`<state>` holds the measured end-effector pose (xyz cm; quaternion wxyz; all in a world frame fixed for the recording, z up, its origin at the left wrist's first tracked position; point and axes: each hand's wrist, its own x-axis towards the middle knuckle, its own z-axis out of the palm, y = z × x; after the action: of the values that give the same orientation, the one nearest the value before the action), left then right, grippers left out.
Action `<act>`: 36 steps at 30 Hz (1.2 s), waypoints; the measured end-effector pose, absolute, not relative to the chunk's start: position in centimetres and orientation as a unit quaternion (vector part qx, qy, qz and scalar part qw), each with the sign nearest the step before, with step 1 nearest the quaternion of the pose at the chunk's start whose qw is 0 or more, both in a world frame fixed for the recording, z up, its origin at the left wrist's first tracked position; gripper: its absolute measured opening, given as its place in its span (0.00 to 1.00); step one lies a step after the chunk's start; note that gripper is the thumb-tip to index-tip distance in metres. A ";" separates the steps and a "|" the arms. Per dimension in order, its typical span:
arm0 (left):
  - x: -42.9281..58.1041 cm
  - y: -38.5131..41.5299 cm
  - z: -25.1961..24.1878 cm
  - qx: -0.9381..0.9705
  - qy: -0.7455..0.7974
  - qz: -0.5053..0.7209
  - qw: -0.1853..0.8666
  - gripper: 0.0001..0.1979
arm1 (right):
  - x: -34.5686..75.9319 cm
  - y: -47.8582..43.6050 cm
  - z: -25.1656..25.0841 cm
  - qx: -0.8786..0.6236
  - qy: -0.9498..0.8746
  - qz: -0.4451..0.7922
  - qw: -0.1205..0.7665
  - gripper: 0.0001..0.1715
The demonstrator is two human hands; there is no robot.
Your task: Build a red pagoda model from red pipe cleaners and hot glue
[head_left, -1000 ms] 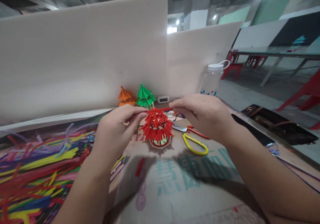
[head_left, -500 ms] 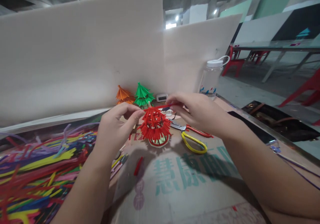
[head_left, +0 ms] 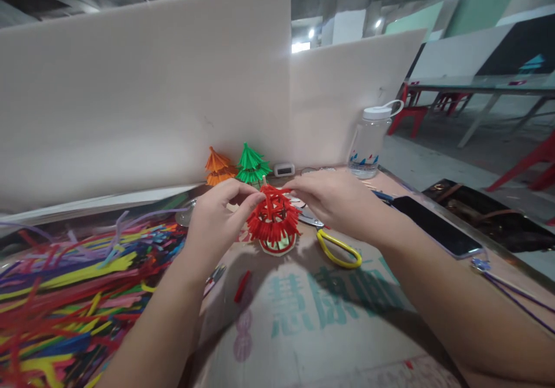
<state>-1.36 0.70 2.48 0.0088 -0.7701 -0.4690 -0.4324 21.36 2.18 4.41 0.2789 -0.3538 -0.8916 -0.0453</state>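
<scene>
A small red fringed tree made of strips stands on a round base on the cardboard sheet. My left hand pinches its top from the left, fingers closed on the red strips. From the right, my right hand pinches the same top, fingertips meeting the left hand's. A short red strip piece lies on the cardboard just in front of the tree.
An orange tree and a green tree stand by the white divider. Yellow-handled scissors lie right of the red tree. Colourful strips are heaped at left. A water bottle and a phone are at right.
My right hand has drawn in from holding a red strip stretched out to the right, and both hands have closed on the tree's top.
</scene>
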 end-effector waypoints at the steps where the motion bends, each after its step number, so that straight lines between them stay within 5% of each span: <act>1: -1.4 0.7 2.5 -0.770 -0.467 -0.434 0.008 0.10 | 21.4 2.2 4.4 -0.360 -0.891 -0.046 0.274 0.16; 5: -1.8 0.5 2.8 -0.757 -0.475 -0.449 0.020 0.11 | 21.7 2.6 4.3 -0.400 -0.872 -0.021 0.279 0.14; 11: -3.0 1.8 2.3 -0.723 -0.508 -0.467 -0.032 0.15 | 22.1 3.1 4.1 -0.370 -0.822 0.136 0.411 0.12; 20: -0.1 3.4 0.9 -0.731 -0.396 -0.497 -0.246 0.18 | 21.8 2.9 4.0 -0.364 -0.816 0.120 0.432 0.10; 26: -0.2 2.0 1.6 -0.698 -0.432 -0.538 -0.190 0.09 | 21.9 2.9 4.1 -0.376 -0.819 0.109 0.419 0.10; 36: -0.9 0.8 3.1 -0.650 -0.471 -0.543 -0.247 0.10 | 21.8 2.5 4.5 -0.372 -0.818 0.090 0.429 0.12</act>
<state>-0.94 0.79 3.10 -0.2468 -0.6501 -0.4708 -0.5429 21.80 2.48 4.47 0.4294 -0.3717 -0.8181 0.0900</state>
